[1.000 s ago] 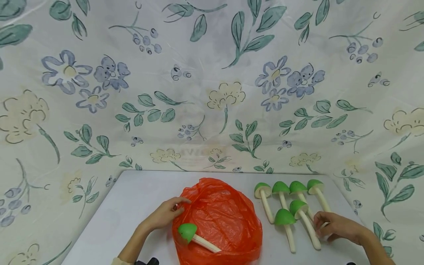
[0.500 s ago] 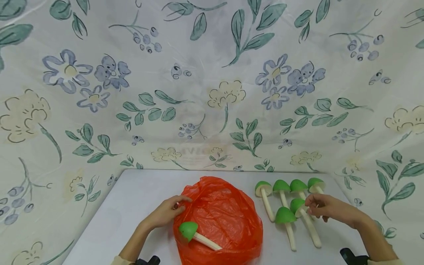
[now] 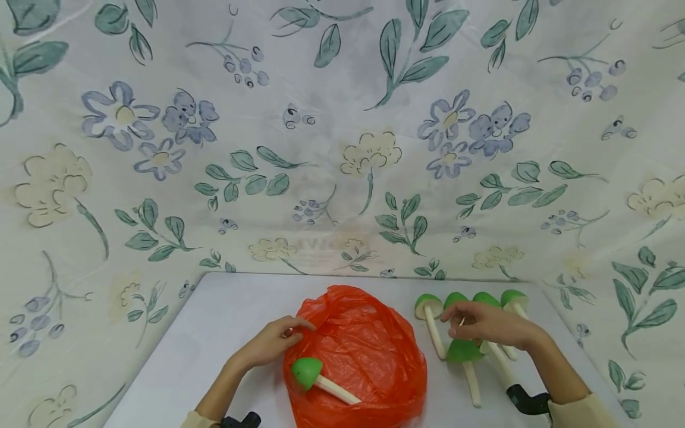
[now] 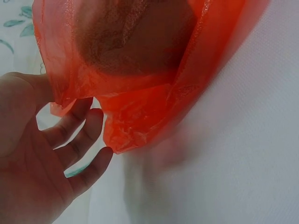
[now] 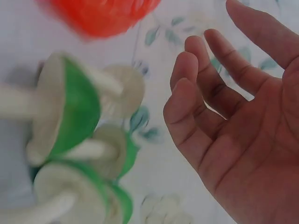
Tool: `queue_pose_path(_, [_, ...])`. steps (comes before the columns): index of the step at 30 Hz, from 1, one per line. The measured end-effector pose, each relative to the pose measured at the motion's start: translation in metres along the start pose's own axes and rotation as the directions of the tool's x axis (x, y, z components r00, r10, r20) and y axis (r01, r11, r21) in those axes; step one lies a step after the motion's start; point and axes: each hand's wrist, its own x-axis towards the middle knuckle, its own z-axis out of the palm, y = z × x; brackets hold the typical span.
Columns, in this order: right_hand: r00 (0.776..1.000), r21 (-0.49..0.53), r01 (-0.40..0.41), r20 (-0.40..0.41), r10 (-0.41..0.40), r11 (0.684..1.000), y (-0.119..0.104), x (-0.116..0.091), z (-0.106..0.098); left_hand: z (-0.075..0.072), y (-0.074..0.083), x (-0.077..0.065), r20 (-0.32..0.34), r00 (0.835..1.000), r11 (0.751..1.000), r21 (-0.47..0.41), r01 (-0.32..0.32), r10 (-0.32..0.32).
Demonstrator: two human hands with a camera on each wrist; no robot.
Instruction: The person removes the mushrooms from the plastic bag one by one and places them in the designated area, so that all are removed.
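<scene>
A crumpled red plastic bag stands with its mouth open at the middle front of the table. My left hand pinches its left rim between thumb and fingers; the other fingers spread loosely below the edge in the left wrist view. Inside the bag lies a toy mushroom with a green cap and pale stem. My right hand hovers over several similar mushrooms to the right of the bag, partly hiding them. Nothing is in its loosely bent fingers. The nearest mushroom cap shows just below this hand.
The white table reaches back to a hanging cloth printed with flowers and leaves. Dark wrist straps are on both forearms.
My right hand has lifted away from the lower right mushroom stems and moved left and back across the caps. The left hand keeps its place at the bag's rim.
</scene>
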Motion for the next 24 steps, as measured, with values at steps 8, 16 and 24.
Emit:
queue_pose_path(8, [0.996,-0.037,0.059,0.068,-0.057,0.998,-0.039,0.027,0.022,0.001,0.002,0.000,-0.014,1.000,1.000,0.006,0.003,-0.003])
queue_pose_path(16, [0.985,-0.090,0.068,0.164,-0.053,0.994,-0.062,0.061,0.042,0.004,0.001,-0.001,-0.003,0.999,0.999,-0.019,0.036,-0.036])
queue_pose_path(24, [0.958,-0.099,0.117,0.273,-0.086,0.988,-0.080,0.087,0.058,0.004,0.000,-0.003,-0.001,1.000,0.999,-0.019,0.026,-0.026])
